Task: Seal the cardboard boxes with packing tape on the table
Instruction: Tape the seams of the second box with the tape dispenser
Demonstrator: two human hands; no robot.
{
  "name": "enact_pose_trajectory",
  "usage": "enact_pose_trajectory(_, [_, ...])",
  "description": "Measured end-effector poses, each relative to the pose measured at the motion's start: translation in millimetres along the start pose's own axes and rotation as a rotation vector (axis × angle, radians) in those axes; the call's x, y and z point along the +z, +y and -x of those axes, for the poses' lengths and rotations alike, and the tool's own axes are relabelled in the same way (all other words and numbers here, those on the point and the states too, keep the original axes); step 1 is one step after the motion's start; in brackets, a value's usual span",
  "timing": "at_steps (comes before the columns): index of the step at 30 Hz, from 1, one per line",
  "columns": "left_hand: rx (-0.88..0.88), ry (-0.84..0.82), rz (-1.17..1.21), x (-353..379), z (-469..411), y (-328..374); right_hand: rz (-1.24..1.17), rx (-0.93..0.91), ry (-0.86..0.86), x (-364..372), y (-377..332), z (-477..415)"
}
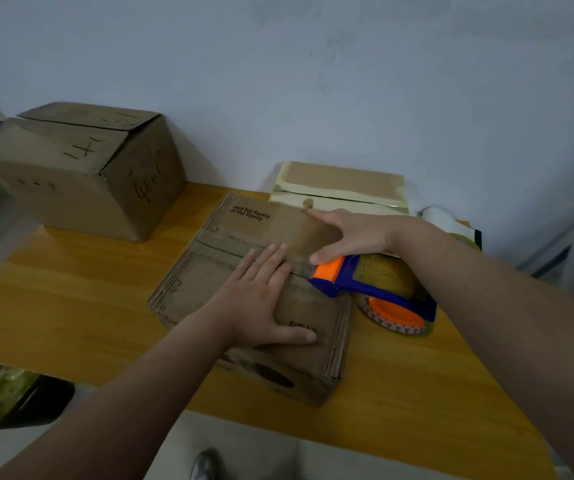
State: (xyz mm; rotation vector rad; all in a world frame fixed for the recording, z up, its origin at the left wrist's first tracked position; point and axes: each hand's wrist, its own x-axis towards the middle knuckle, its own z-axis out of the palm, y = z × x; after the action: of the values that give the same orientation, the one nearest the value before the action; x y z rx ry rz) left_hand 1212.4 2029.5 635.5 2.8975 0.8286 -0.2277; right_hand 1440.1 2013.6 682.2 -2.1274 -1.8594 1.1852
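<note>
A low brown cardboard box [216, 271] with printed text lies in the middle of the yellow wooden table [71, 306]. My left hand [257, 299] presses flat on its top, fingers straight over the centre seam. My right hand [351, 233] rests flat on the far right part of the lid, fingers extended, thumb touching the orange front of a blue and orange tape dispenser [375, 285]. The dispenser, loaded with a roll of clear tape, lies at the box's right edge. Neither hand grips anything.
A larger cardboard box [81, 171] with handwritten marks and loosely closed flaps stands at the back left. A tape-covered box [341, 187] sits against the wall behind the low box. A dark bin with a green bag [12, 396] is on the floor at the left.
</note>
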Motion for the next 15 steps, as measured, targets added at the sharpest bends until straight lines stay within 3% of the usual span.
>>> enact_pose_trajectory(3, [-0.008,0.009,0.061,5,-2,-2,0.065,-0.036,0.095,1,-6,10])
enact_pose_trajectory(8, [-0.011,-0.002,0.059,9,-5,-5,0.416,0.048,0.454,27,-26,44])
enact_pose_trajectory(15, [-0.116,-0.01,0.051,8,-12,13,0.639,0.0,0.358,43,2,77])
